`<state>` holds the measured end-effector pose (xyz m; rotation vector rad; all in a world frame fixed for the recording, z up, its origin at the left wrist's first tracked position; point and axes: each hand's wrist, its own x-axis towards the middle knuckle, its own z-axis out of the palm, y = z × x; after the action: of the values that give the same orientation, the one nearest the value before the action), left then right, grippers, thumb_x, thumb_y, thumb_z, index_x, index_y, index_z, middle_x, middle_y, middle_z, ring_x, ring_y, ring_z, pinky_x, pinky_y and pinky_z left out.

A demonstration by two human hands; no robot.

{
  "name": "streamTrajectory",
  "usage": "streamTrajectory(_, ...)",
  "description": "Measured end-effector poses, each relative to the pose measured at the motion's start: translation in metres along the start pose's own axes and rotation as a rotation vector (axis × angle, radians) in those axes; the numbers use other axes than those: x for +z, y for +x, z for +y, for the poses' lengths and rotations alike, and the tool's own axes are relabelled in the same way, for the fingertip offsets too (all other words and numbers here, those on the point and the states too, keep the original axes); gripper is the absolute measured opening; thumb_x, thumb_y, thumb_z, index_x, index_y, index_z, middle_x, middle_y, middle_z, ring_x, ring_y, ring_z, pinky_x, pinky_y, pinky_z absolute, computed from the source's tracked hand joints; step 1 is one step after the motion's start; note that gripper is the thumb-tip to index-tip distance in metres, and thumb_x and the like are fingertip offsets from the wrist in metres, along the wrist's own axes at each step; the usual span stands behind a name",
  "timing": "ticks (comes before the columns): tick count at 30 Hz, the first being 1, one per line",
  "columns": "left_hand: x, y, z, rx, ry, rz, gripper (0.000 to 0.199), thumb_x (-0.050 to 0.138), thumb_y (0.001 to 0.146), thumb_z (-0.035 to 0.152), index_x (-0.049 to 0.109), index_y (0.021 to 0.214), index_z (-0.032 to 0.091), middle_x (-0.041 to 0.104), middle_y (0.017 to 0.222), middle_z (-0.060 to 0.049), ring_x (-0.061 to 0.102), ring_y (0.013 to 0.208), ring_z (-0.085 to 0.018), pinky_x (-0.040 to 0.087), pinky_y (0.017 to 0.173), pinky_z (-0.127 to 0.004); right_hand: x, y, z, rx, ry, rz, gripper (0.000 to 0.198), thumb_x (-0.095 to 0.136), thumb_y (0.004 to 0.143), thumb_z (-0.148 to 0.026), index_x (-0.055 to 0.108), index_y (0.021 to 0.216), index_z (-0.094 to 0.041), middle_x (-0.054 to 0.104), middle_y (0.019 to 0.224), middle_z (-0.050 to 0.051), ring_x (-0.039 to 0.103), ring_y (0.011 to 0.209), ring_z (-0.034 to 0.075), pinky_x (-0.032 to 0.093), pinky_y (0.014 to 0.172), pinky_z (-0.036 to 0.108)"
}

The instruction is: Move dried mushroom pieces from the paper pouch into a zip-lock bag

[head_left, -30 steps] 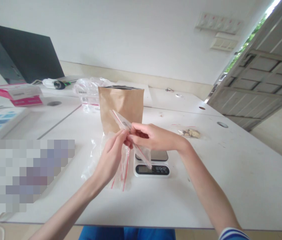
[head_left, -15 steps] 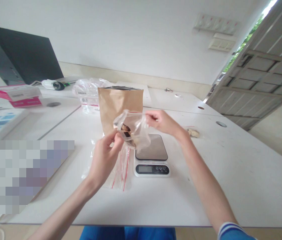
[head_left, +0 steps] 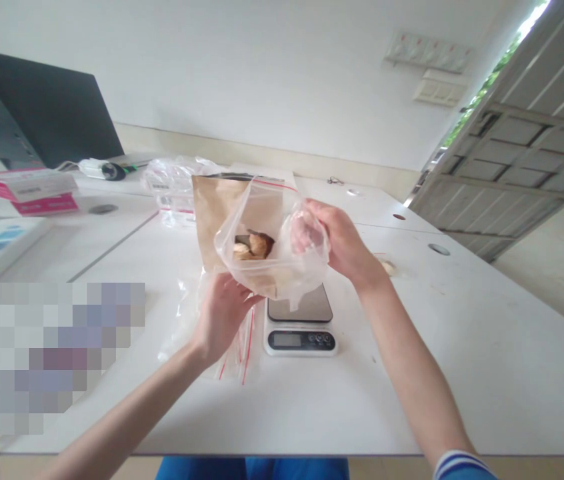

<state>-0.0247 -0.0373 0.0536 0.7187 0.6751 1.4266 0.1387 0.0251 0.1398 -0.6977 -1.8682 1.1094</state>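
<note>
Both hands, left hand & right hand, grip clear zip bag; mouth up, long axis roughly vertical.

White wall fills the top, switch plates upper right; a grey panelled door stands ajar at right, daylight behind; white table spreads below.

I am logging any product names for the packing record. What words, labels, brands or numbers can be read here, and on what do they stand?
No text can be read in this view.
kitchen scale: its display and button marks are too small to read.
pink box: it bears a white label, blurred.
plastic packets behind the brown paper pouch: labels blurred.
clear zip bag, held by left hand and right hand: no print visible.
</note>
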Motion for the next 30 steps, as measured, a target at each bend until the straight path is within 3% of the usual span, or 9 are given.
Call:
streamTrajectory(4, 0.011, 0.001, -0.001, -0.057, -0.099, -0.061, 0.035, 0.044, 0.086, 0.041, 0.063, 0.104, 0.02, 0.07, 0.096, -0.007, 0.064, 0.093, -0.023, 0.052, 0.078, -0.035, 0.0, 0.008, 0.023, 0.114, -0.214, -0.254, 0.032, 0.037, 0.089, -0.041, 0.036, 0.066, -0.02, 0.042, 0.062, -0.003, 0.04, 0.057, 0.009, 0.033, 0.056, 0.023)
streamTrajectory(7, 0.009, 0.005, 0.001, -0.077, -0.048, 0.062, 0.047, 0.031, 0.091, 0.048, 0.06, 0.114, 0.02, 0.07, 0.092, -0.007, 0.067, 0.081, -0.022, 0.054, 0.059, -0.031, -0.004, 0.003, 0.023, 0.16, -0.65, -0.273, 0.038, 0.042, 0.089, -0.04, 0.031, 0.059, -0.019, 0.032, 0.056, -0.005, 0.029, 0.052, 0.007, 0.023, 0.052, 0.024)
streamTrajectory(9, 0.004, 0.008, 0.001, -0.094, 0.002, 0.095, 0.058, 0.025, 0.09, 0.058, 0.06, 0.113, 0.018, 0.07, 0.089, -0.009, 0.067, 0.068, -0.022, 0.05, 0.044, -0.027, -0.004, -0.002, 0.015, 0.175, -0.782, -0.241, 0.043, 0.042, 0.09, -0.041, 0.028, 0.056, -0.019, 0.027, 0.054, -0.006, 0.023, 0.05, 0.007, 0.019, 0.051, 0.025)
streamTrajectory(13, -0.004, 0.012, -0.008, -0.13, 0.055, 0.013, 0.066, 0.029, 0.086, 0.066, 0.062, 0.111, 0.015, 0.07, 0.081, -0.01, 0.064, 0.054, -0.021, 0.046, 0.037, -0.027, 0.003, -0.008, 0.0, 0.093, -0.685, -0.206, 0.037, 0.044, 0.092, -0.041, 0.046, 0.063, -0.017, 0.046, 0.06, -0.004, 0.039, 0.055, 0.008, 0.029, 0.055, 0.024)
streamTrajectory(16, -0.007, 0.014, -0.021, -0.111, 0.056, 0.013, 0.06, 0.034, 0.087, 0.062, 0.063, 0.105, 0.013, 0.069, 0.073, -0.008, 0.063, 0.052, -0.021, 0.047, 0.038, -0.028, 0.013, -0.004, 0.001, -0.019, -0.589, -0.312, 0.021, 0.043, 0.093, -0.024, 0.062, 0.087, -0.016, 0.064, 0.094, 0.005, 0.057, 0.086, 0.014, 0.041, 0.076, 0.026)
streamTrajectory(19, -0.012, 0.016, -0.034, -0.116, 0.008, 0.062, 0.052, 0.04, 0.087, 0.058, 0.065, 0.098, 0.013, 0.069, 0.072, -0.007, 0.064, 0.055, -0.019, 0.05, 0.043, -0.027, 0.022, 0.001, 0.012, -0.024, -0.521, -0.431, 0.028, 0.041, 0.093, -0.017, 0.06, 0.112, -0.016, 0.06, 0.121, 0.008, 0.053, 0.112, 0.016, 0.04, 0.093, 0.029)
streamTrajectory(24, -0.02, 0.016, -0.041, -0.162, -0.03, 0.039, 0.045, 0.045, 0.086, 0.055, 0.067, 0.091, 0.016, 0.069, 0.069, -0.004, 0.065, 0.057, -0.019, 0.05, 0.046, -0.026, 0.034, 0.002, 0.028, 0.09, -0.62, -0.647, 0.043, 0.056, 0.088, -0.034, 0.05, 0.125, -0.012, 0.052, 0.131, 0.015, 0.047, 0.123, 0.023, 0.037, 0.101, 0.034)
streamTrajectory(28, -0.018, 0.015, -0.037, -0.138, -0.07, 0.043, 0.037, 0.05, 0.087, 0.05, 0.066, 0.1, 0.02, 0.072, 0.083, 0.0, 0.069, 0.074, -0.02, 0.053, 0.056, -0.024, 0.048, 0.001, 0.033, 0.119, -0.827, -0.6, 0.071, 0.072, 0.073, -0.04, 0.043, 0.129, -0.009, 0.042, 0.136, 0.022, 0.033, 0.133, 0.032, 0.03, 0.107, 0.043)
streamTrajectory(30, -0.019, 0.016, -0.039, -0.111, -0.093, 0.076, 0.035, 0.05, 0.087, 0.048, 0.065, 0.101, 0.019, 0.072, 0.085, 0.0, 0.068, 0.079, -0.019, 0.054, 0.063, -0.024, 0.054, 0.0, 0.034, 0.124, -0.913, -0.571, 0.071, 0.075, 0.069, -0.041, 0.045, 0.126, -0.009, 0.041, 0.135, 0.023, 0.029, 0.135, 0.035, 0.025, 0.109, 0.048)
